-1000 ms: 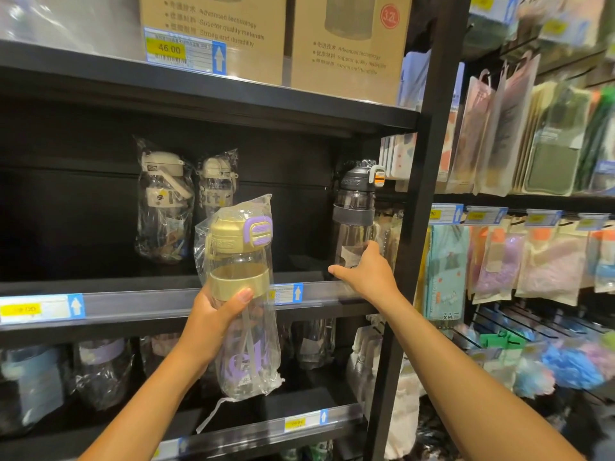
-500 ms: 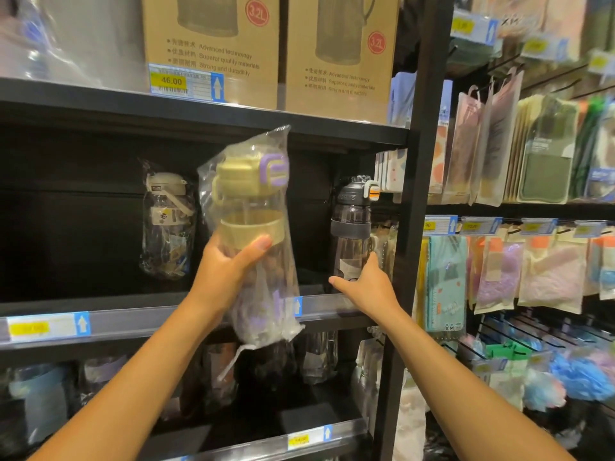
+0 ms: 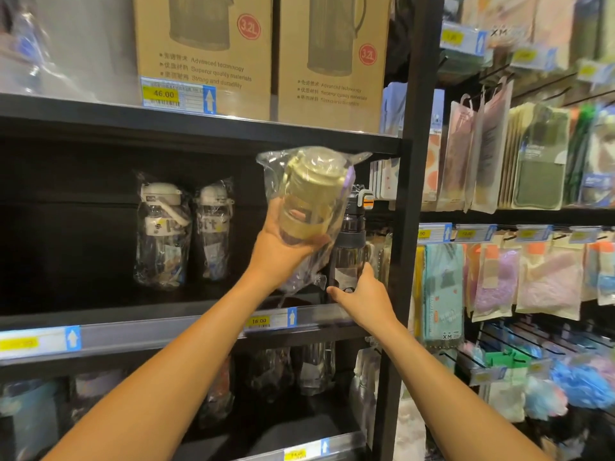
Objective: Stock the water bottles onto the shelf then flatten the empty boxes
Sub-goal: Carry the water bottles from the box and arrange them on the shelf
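Note:
My left hand (image 3: 283, 247) grips a plastic-wrapped water bottle with a yellow-green lid (image 3: 307, 201), raised and tilted toward the back of the middle shelf (image 3: 159, 331). Just right of it stands a grey bottle with an orange clasp (image 3: 349, 257); my right hand (image 3: 362, 296) holds it near its base at the shelf's right end. Two wrapped bottles with white lids (image 3: 163, 231) (image 3: 214, 232) stand upright further left at the back of the same shelf.
Two brown 3.2L boxes (image 3: 206, 51) stand on the shelf above. A black upright post (image 3: 404, 227) borders the shelf on the right, with hanging packets (image 3: 492, 148) beyond it. More wrapped bottles (image 3: 312, 367) sit on the lower shelf.
My left hand has lifted the yellow-lidded bottle up and to the right, tilting its top toward the shelf, until it is beside the grey bottle. My right hand stayed on the grey bottle.

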Demonstrator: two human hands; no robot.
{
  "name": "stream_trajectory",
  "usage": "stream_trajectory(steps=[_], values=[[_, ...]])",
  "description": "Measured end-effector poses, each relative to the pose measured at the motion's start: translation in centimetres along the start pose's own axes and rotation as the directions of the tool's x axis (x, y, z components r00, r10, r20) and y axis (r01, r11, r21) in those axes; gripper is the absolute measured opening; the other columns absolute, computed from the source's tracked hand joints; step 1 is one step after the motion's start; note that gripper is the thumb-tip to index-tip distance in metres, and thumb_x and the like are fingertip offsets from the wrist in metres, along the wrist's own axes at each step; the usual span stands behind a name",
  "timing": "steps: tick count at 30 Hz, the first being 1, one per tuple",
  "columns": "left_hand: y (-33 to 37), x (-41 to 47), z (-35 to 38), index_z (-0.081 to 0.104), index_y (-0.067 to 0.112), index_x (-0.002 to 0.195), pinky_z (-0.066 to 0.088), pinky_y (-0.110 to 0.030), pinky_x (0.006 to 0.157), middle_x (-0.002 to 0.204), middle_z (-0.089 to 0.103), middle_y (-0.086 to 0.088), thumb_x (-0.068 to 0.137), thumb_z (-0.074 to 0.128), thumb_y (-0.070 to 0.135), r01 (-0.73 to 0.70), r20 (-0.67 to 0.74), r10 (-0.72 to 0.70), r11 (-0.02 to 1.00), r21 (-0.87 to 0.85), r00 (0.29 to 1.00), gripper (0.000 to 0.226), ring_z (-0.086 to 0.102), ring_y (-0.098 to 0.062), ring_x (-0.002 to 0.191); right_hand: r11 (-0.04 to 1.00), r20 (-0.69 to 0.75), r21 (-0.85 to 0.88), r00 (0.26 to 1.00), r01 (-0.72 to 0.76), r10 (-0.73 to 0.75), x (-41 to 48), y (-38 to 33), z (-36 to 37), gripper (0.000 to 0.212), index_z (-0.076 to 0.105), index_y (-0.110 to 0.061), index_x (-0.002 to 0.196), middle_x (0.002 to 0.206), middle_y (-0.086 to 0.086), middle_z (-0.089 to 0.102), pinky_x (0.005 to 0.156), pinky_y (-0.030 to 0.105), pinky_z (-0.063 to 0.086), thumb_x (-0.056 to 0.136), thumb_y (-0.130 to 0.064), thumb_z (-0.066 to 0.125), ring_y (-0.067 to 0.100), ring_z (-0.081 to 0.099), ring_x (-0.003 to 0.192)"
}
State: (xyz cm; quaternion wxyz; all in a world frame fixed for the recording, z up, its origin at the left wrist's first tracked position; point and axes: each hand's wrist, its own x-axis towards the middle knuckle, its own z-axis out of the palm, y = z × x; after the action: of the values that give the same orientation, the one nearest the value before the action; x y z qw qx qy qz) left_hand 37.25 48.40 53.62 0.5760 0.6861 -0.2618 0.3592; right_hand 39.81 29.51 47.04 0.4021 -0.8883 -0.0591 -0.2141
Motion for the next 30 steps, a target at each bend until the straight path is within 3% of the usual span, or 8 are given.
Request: stream_trajectory(steps=[2, 4, 9, 16, 22, 25, 28, 30], values=[[-1.5, -0.1, 0.4, 0.041, 0.054, 0.13, 0.052, -0.015, 0.094, 0.122, 0.063, 0.022, 0.072, 0.094, 0.031, 0.039, 0.004, -0.04, 0.999, 0.035, 0.999, 0.082, 0.061, 0.007, 0.114, 1.0, 0.006, 0.011, 1.0, 0.005, -0.005, 0.0, 0.0, 0.0, 0.094, 0.027, -0.007, 0.154, 0.14, 0.009, 0.06, 0.089, 0.033, 0.051, 0.086, -0.045, 0.08, 0.028, 0.061, 0.123], [-2.8, -0.2, 0.6, 0.038, 0.05, 0.14, 0.047, -0.011, 0.093, 0.129, 0.058, 0.023, 0.077, 0.091, 0.034, 0.097, -0.019, -0.096, 0.994, 0.045, 0.995, 0.084, 0.057, 0.009, 0.117, 1.0, 0.009, 0.011, 1.0, 0.008, -0.008, 0.0, 0.0, 0.0, 0.098, 0.023, -0.007, 0.158, 0.143, 0.009, 0.059, 0.093, 0.034, 0.051, 0.086, -0.045, 0.079, 0.028, 0.06, 0.127], [-5.8, -0.1, 0.6, 0.038, 0.035, 0.145, 0.051, -0.036, 0.105, 0.132, 0.059, 0.012, 0.078, 0.087, 0.048, 0.25, -0.055, -0.247, 0.967, 0.043, 0.967, 0.084, 0.059, -0.008, 0.121, 1.0, 0.0, 0.003, 1.0, 0.009, -0.009, 0.0, 0.1, 0.1, 0.099, 0.02, -0.008, 0.16, 0.145, 0.008, 0.057, 0.099, 0.037, 0.052, 0.088, -0.046, 0.077, 0.027, 0.058, 0.13], [-7.4, 1.1, 0.2, 0.047, 0.024, 0.143, 0.056, -0.027, 0.092, 0.129, 0.062, 0.004, 0.073, 0.086, 0.061, 0.371, -0.035, -0.369, 0.927, 0.059, 0.929, 0.088, 0.063, -0.015, 0.117, 1.0, -0.003, -0.013, 1.0, 0.005, -0.005, 0.2, 0.4, 0.3, 0.097, 0.024, -0.009, 0.159, 0.143, 0.006, 0.058, 0.096, 0.037, 0.053, 0.087, -0.048, 0.077, 0.026, 0.059, 0.128], [-7.6, 1.6, -0.3, 0.062, 0.02, 0.133, 0.055, -0.019, 0.079, 0.117, 0.071, 0.0, 0.083, 0.083, 0.047, 0.408, -0.014, -0.408, 0.909, 0.082, 0.913, 0.061, 0.068, -0.015, 0.109, 0.999, -0.063, -0.037, 0.997, 0.039, -0.042, 0.0, 0.7, 0.7, 0.087, 0.035, -0.015, 0.15, 0.146, 0.007, 0.036, 0.099, 0.035, 0.051, 0.084, -0.054, 0.078, 0.024, 0.056, 0.123], [-8.1, 1.5, -0.7, 0.062, 0.02, 0.134, 0.058, -0.026, 0.088, 0.119, 0.072, 0.0, 0.081, 0.086, 0.047, 0.437, 0.008, -0.439, 0.896, 0.08, 0.899, 0.064, 0.069, -0.016, 0.11, 0.999, -0.065, -0.025, 0.997, 0.048, -0.05, 0.2, 0.9, 0.8, 0.085, 0.035, -0.018, 0.147, 0.144, 0.006, 0.038, 0.099, 0.036, 0.052, 0.083, -0.053, 0.078, 0.025, 0.056, 0.125], [-8.3, 1.4, -1.0, 0.061, 0.022, 0.136, 0.059, -0.038, 0.098, 0.123, 0.071, 0.0, 0.073, 0.088, 0.055, 0.447, 0.027, -0.45, 0.89, 0.089, 0.892, 0.075, 0.069, -0.017, 0.114, 0.999, -0.068, -0.023, 0.997, 0.039, -0.04, 0.3, 1.0, 0.9, 0.095, 0.029, -0.017, 0.154, 0.148, 0.007, 0.038, 0.102, 0.037, 0.05, 0.082, -0.054, 0.079, 0.025, 0.053, 0.13], [-8.3, 1.3, -1.1, 0.062, 0.022, 0.135, 0.058, -0.037, 0.098, 0.121, 0.072, 0.001, 0.076, 0.088, 0.051, 0.443, 0.036, -0.448, 0.892, 0.094, 0.894, 0.071, 0.069, -0.016, 0.113, 0.999, -0.073, -0.019, 0.997, 0.035, -0.037, 0.2, 0.9, 0.9, 0.102, 0.022, -0.016, 0.158, 0.153, 0.009, 0.036, 0.105, 0.039, 0.048, 0.082, -0.054, 0.079, 0.027, 0.049, 0.136]])
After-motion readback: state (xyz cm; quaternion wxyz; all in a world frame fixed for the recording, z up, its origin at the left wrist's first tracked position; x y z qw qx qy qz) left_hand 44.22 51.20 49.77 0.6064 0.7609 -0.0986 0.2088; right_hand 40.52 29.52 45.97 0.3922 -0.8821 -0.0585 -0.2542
